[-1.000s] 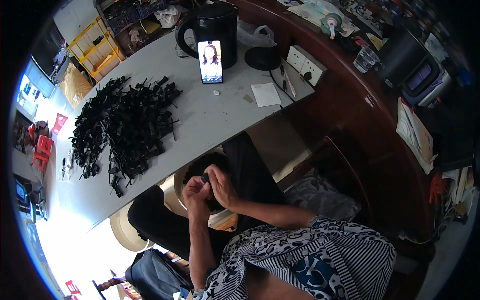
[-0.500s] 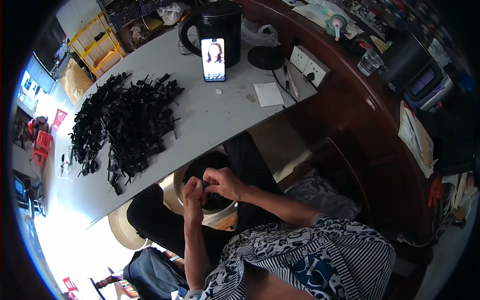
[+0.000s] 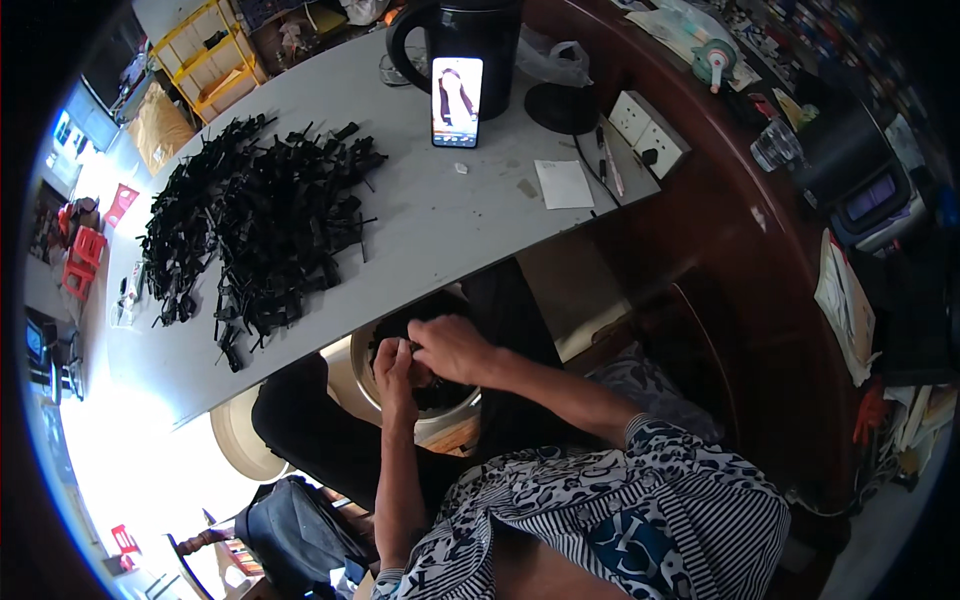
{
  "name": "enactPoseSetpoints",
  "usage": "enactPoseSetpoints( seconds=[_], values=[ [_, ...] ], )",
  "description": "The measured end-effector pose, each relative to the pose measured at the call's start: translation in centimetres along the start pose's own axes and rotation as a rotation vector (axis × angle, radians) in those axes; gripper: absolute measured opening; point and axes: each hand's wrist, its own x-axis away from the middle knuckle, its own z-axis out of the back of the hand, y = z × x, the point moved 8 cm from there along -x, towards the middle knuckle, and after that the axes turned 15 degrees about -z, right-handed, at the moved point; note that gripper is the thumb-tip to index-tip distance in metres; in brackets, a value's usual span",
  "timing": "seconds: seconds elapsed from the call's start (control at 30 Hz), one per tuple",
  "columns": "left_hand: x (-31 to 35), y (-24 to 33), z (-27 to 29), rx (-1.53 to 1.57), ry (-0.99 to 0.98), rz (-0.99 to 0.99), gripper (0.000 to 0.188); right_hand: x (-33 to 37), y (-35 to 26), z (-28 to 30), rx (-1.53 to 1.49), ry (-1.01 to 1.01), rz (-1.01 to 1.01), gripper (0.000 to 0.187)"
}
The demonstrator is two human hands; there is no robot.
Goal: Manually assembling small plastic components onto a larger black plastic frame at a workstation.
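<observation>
My left hand (image 3: pixel 398 372) and my right hand (image 3: pixel 455 348) meet above a pale round bucket (image 3: pixel 362 372) between my knees. The fingers of both are closed and bent; whatever they pinch is hidden or too small to name. Dark pieces (image 3: pixel 440 396) lie inside the bucket, partly covered by my hands. On the grey table (image 3: pixel 420 220) in front of me, a wide heap of small black plastic parts (image 3: pixel 270 210) with thin prongs spreads over the left side.
A lit phone (image 3: pixel 456 105) leans against a black kettle (image 3: pixel 470 40). Its round base (image 3: pixel 562 107), a white paper (image 3: pixel 563 184), pens (image 3: pixel 610 160) and a socket strip (image 3: pixel 647 135) are at the table's right. A dark red curved counter (image 3: pixel 740 190) borders the right; a backpack (image 3: pixel 300 535) is lower left.
My right hand has shifted slightly up, its fingers now over the left fingertips. The left hand has turned a little. The table scene sits higher and further right as the view shifted.
</observation>
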Motion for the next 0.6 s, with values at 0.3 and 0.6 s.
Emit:
enactPoseSetpoints(
  seconds=[0.3, 0.6],
  values=[
    [-0.9, -0.5, 1.0, -0.447, -0.112, -0.065, 0.017, -11.6, -7.9, 5.3, 0.274, 0.534, 0.348, 0.041],
    [-1.0, 1.3, 0.5, -0.316, -0.174, -0.042, 0.012, -9.6, -2.6, 6.4, 0.181, 0.558, 0.299, 0.038]
  ],
)
